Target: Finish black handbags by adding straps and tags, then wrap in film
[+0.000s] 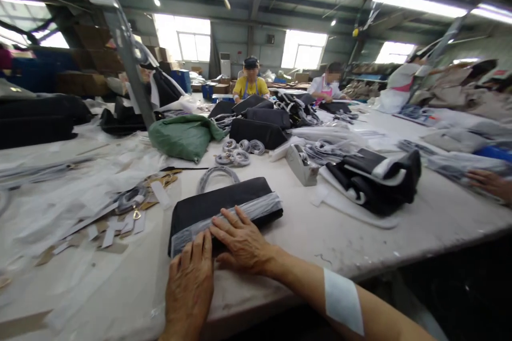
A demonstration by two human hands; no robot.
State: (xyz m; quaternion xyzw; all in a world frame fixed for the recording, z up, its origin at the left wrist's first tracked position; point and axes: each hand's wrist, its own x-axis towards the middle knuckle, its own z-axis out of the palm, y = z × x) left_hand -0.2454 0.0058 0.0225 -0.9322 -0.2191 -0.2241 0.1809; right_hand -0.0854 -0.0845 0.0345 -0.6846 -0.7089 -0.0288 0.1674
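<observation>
A black handbag lies on the white table in front of me, with a translucent plastic-wrapped strip along its near side. A grey wrapped handle loop arches up behind it. My left hand rests on the strip's left part, fingers stretched forward. Across the middle lies my right hand, its fingers spread flat on the strip and the bag. The two hands touch or nearly touch at the fingertips. A pale patch is stuck on my right forearm.
Coiled wrapped straps and a green sack lie behind the bag. To the right are a tape dispenser and a black-and-white bag piece. Paper scraps lie left. Another person's hand is at the right edge; several co-workers sit or stand beyond.
</observation>
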